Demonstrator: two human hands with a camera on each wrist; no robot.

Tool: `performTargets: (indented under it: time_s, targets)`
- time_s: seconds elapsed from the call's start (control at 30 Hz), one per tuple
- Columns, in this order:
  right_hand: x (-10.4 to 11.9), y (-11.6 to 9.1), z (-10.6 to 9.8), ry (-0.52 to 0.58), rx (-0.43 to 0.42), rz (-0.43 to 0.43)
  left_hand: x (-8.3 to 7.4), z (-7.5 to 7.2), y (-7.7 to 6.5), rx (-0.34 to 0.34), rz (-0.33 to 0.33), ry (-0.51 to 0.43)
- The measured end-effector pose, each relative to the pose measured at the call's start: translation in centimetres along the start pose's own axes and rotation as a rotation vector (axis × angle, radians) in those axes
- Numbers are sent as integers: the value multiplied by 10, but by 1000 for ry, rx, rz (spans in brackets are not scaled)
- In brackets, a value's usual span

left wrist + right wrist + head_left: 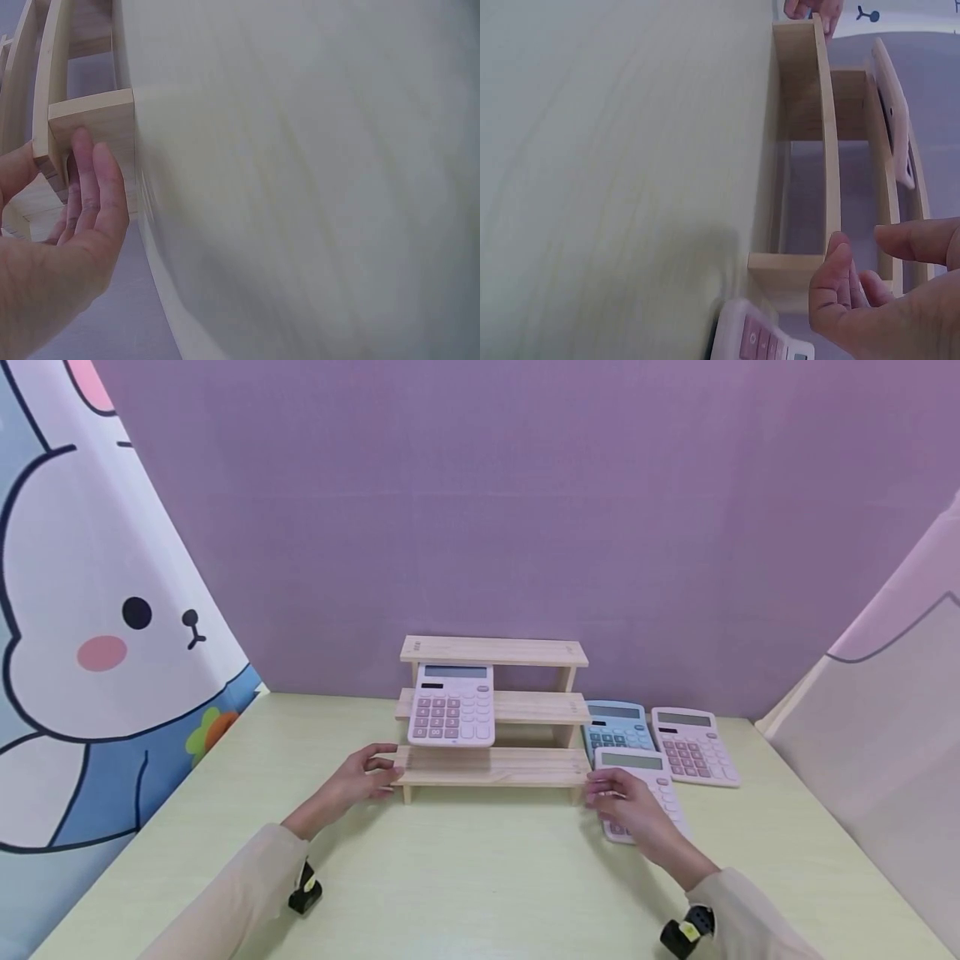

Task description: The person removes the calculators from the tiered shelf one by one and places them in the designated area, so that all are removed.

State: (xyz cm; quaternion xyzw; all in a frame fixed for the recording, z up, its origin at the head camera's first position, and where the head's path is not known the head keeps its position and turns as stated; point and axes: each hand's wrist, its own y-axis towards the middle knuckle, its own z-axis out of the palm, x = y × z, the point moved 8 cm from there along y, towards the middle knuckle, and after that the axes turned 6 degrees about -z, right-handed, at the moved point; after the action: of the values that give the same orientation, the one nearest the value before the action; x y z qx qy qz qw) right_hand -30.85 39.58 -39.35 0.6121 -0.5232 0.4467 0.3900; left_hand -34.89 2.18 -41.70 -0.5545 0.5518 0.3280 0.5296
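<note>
A three-tier wooden display stand stands on the table. On its left side, a pink calculator leans back across the middle step, display end up near the top board. My left hand holds the left end of the lowest step; the left wrist view shows the thumb on the board's edge and the fingers against the side leg. At the opposite end, my right hand touches the lowest step with its fingertips, thumb spread away from the board. It overlaps a front pink calculator in the head view.
Behind the front calculator lie a blue calculator and another pink calculator, right of the stand. A purple backdrop rises behind the table. A cartoon-printed cloth hangs along the left side, a pale one on the right.
</note>
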Motion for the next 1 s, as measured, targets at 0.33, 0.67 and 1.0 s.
performTargets:
  time_s: [0.33, 0.67, 1.0]
  targets:
    - [14, 7, 21, 50, 29, -34, 3, -1, 2, -13, -13, 3]
    - [17, 18, 47, 158, 58, -41, 4, -1, 2, -20, -22, -3]
    - [24, 29, 67, 238, 45, -40, 3, -1, 3, 3, 4, -2]
